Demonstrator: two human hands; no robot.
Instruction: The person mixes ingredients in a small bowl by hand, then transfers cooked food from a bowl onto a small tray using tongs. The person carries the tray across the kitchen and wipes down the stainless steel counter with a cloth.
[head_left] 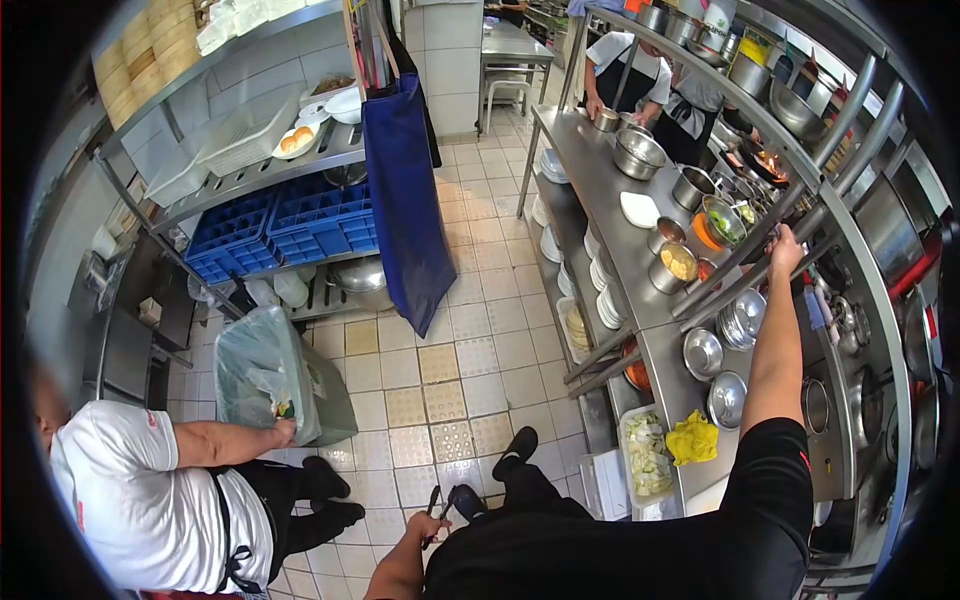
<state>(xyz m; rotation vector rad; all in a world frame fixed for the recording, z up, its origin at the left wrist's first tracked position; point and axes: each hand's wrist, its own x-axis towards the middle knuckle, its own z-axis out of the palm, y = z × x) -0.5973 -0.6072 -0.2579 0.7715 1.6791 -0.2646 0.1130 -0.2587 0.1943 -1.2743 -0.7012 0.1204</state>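
My left hand (426, 527) hangs low beside my body, fingers closed round a pair of dark tongs (434, 500) whose two arms stand apart over the floor. My right arm reaches far forward across the steel counter (660, 345). At its end my right hand (785, 250) is closed on a metal shelf post (740, 268). Near that arm stand stacked metal bowls (741, 318), a pot with yellow pieces (673, 268) and a bowl with green food (724, 219). A yellow cloth (692, 438) lies beside a tub of chopped cabbage (646, 455).
To the left, a person in a white shirt (165, 490) holds the rim of a lined bin (330, 395). A rack with blue crates (320, 220) and a hanging blue apron (400, 190) stands behind. Co-workers (625, 75) work beyond the counter, near a flaming wok (765, 165).
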